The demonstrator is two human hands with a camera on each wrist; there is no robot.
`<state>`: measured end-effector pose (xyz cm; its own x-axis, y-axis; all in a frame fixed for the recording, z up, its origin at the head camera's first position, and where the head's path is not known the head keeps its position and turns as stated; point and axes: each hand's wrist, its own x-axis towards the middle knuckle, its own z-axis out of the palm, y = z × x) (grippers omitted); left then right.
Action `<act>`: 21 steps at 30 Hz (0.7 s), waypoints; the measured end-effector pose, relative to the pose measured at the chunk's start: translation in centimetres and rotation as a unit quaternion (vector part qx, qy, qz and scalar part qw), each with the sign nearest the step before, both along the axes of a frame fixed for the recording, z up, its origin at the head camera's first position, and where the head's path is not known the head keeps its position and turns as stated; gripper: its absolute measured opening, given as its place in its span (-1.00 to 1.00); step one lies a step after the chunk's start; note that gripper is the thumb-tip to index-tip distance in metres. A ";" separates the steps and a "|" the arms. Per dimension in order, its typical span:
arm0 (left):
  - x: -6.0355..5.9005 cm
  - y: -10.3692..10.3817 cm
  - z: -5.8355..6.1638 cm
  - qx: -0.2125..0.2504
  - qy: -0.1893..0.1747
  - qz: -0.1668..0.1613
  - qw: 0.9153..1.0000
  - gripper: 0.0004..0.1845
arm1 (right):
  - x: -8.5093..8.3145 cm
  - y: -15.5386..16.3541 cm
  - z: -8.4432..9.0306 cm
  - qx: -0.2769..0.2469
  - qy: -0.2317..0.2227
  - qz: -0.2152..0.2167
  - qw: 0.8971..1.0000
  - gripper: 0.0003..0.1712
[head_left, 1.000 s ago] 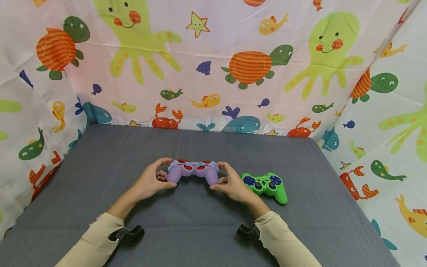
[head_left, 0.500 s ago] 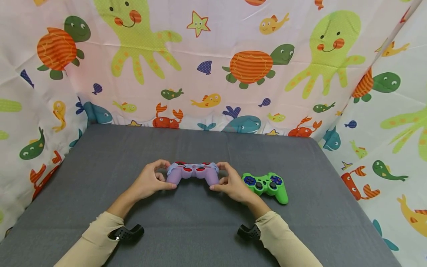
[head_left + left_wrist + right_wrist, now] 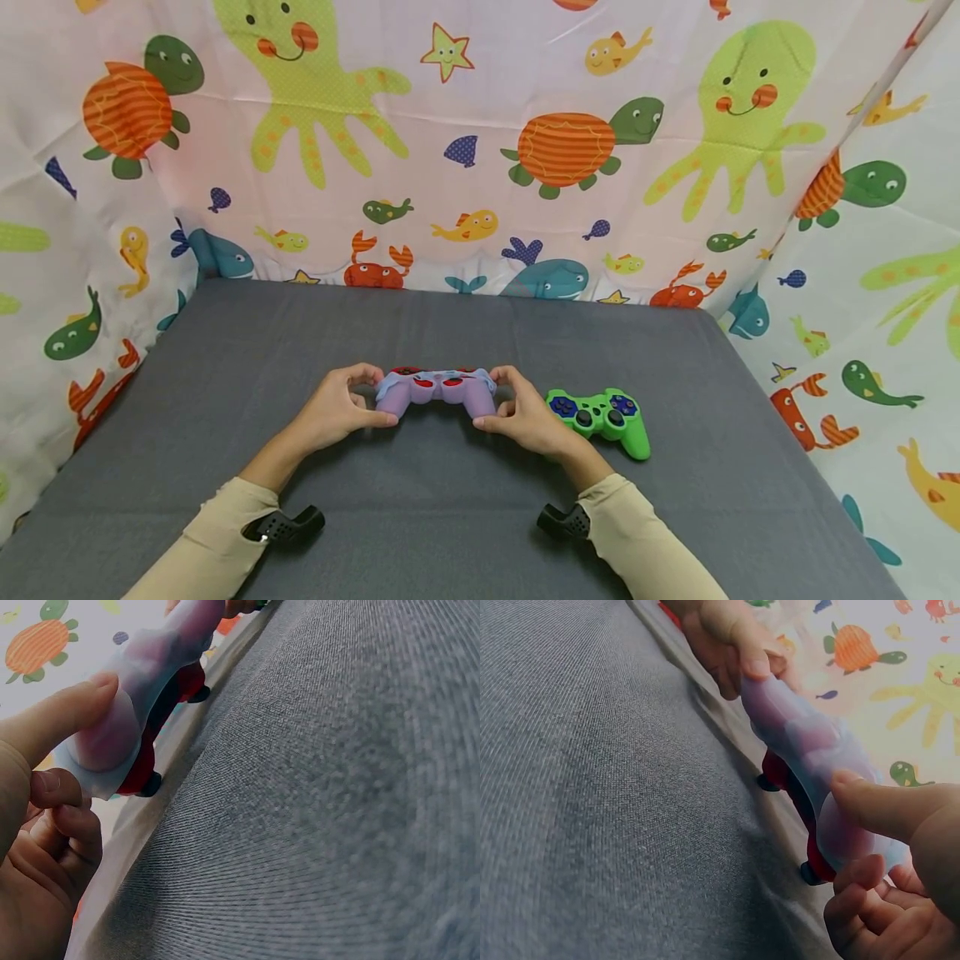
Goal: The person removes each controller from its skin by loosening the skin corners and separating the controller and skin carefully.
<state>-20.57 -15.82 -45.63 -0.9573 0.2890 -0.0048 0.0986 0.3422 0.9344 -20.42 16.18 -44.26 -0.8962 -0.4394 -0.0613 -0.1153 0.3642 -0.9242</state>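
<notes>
A red game controller (image 3: 774, 771) sits in a translucent lilac-blue silicone cover (image 3: 437, 392), which wraps its two grips and leaves red patches showing. My left hand (image 3: 337, 404) pinches the left end, thumb on the grip and forefinger at the upper corner. The other end is pinched the same way by my right hand (image 3: 527, 414). From the left wrist, the thumb (image 3: 82, 709) presses flat on the cover while the other fingers curl below its edge. Dark thumbsticks (image 3: 810, 874) stick out from the red face, turned away from me.
A green game controller (image 3: 636, 437) with blue button pads lies on the grey cloth-covered table (image 3: 420, 508), just right of my right hand and partly behind it. A curtain (image 3: 480, 100) printed with sea animals stands at the table's back and sides.
My left fingertips have shifted slightly left at the controller's upper corner. Both hands keep hold of it at nearly the same spot, and the green controller has not moved on the table.
</notes>
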 end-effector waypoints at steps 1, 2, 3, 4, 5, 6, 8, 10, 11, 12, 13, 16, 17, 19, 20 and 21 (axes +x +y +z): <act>0.0 0.0 0.0 0.002 -0.001 -0.001 1.000 -0.37 | 0.0 0.0 0.0 0.003 0.000 -0.001 1.000 -0.32; 0.0 0.0 -0.1 0.004 -0.003 -0.001 1.000 -0.38 | 0.0 0.0 0.1 0.006 0.000 0.000 1.000 -0.32; -0.1 0.0 -0.1 0.006 -0.005 -0.003 1.000 -0.38 | 0.0 0.0 0.1 0.008 -0.001 0.000 1.000 -0.33; -0.1 0.0 -0.2 0.007 -0.006 -0.003 1.000 -0.38 | -0.1 0.0 0.1 0.011 0.000 0.000 1.000 -0.34; -0.1 0.0 -0.2 0.008 -0.007 -0.004 1.000 -0.38 | -0.1 -0.1 0.1 0.012 -0.001 0.000 1.000 -0.35; -0.1 0.0 -0.3 0.008 -0.007 -0.004 1.000 -0.38 | -0.1 -0.1 0.1 0.012 0.000 0.001 1.000 -0.36; -0.2 -0.1 -0.2 0.007 -0.006 -0.004 1.000 -0.38 | 0.0 -0.1 0.1 0.011 0.003 0.003 1.000 -0.37; -0.2 -0.2 -0.1 0.005 -0.005 -0.004 1.000 -0.38 | -0.1 -0.2 0.0 0.002 0.009 0.004 1.000 -0.38; -0.2 -0.3 0.1 0.002 -0.005 -0.004 1.000 -0.38 | -0.1 -0.2 -0.1 -0.004 0.012 0.004 1.000 -0.38; -0.2 -0.4 0.2 0.001 -0.005 -0.004 1.000 -0.38 | 0.0 -0.3 -0.1 -0.009 0.014 0.004 1.000 -0.37; -0.2 -0.5 0.3 -0.001 -0.005 -0.005 1.000 -0.38 | 0.0 -0.4 -0.2 -0.014 0.015 0.005 1.000 -0.36; -0.3 -0.8 0.5 0.000 -0.005 -0.003 1.000 -0.38 | 0.1 -0.6 -0.3 -0.026 0.020 0.002 0.999 -0.28; -0.3 -0.9 0.5 0.000 -0.004 -0.002 1.000 -0.39 | 0.1 -0.7 -0.4 -0.027 0.020 0.002 0.999 -0.23; -0.4 -0.9 0.4 0.003 -0.004 -0.001 1.000 -0.39 | 0.2 -0.8 -0.5 -0.027 0.022 -0.001 0.999 -0.16; -0.4 -0.8 0.4 0.003 -0.005 -0.001 1.000 -0.39 | 0.2 -0.8 -0.5 -0.028 0.024 -0.005 0.999 -0.15; -0.4 -0.8 0.4 0.003 -0.005 -0.002 1.000 -0.39 | 0.2 -0.8 -0.5 -0.029 0.024 -0.010 0.999 -0.14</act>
